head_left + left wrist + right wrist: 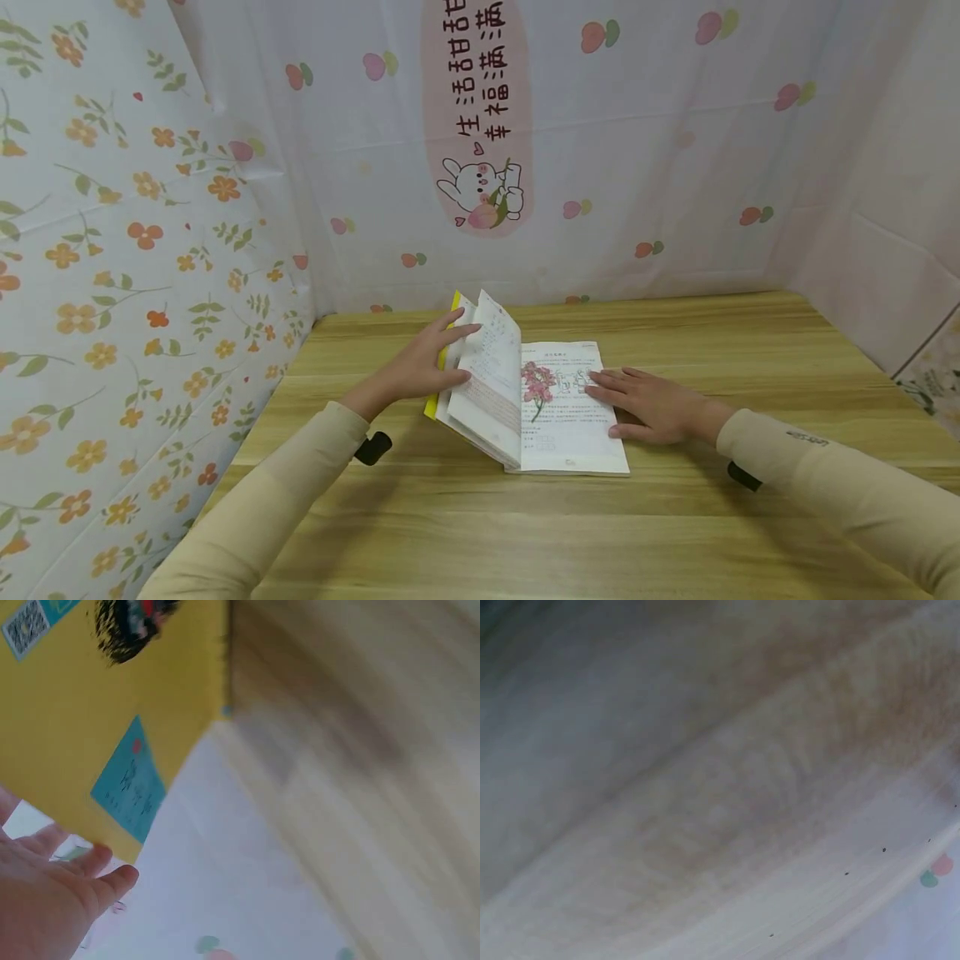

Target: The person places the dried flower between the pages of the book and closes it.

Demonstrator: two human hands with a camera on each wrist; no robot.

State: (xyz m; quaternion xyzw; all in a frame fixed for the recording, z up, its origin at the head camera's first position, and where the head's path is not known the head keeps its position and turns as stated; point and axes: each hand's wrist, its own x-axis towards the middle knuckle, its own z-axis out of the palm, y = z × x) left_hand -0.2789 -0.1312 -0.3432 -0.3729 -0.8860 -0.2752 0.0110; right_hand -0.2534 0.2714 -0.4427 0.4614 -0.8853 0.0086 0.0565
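Note:
A book with a yellow cover (90, 742) stands open on the table. Its left half, several pages (491, 367) with the cover behind, is raised at a slant. My left hand (423, 358) holds this half at its outer edge, thumb and forefinger showing over the page side. In the left wrist view, fingertips (120, 879) sit right at the cover's edge. The right page (573, 442) lies flat, with a pink flower (537, 383) and its green stem on it near the fold. My right hand (656, 406) rests flat, fingertips over that page's outer edge, palm toward the table.
The wooden table (480, 533) reaches back to a patterned cloth wall (637, 167). Flowered cloth (142, 275) hangs along the left side, and another cloth (885, 208) along the right. The right wrist view is blurred.

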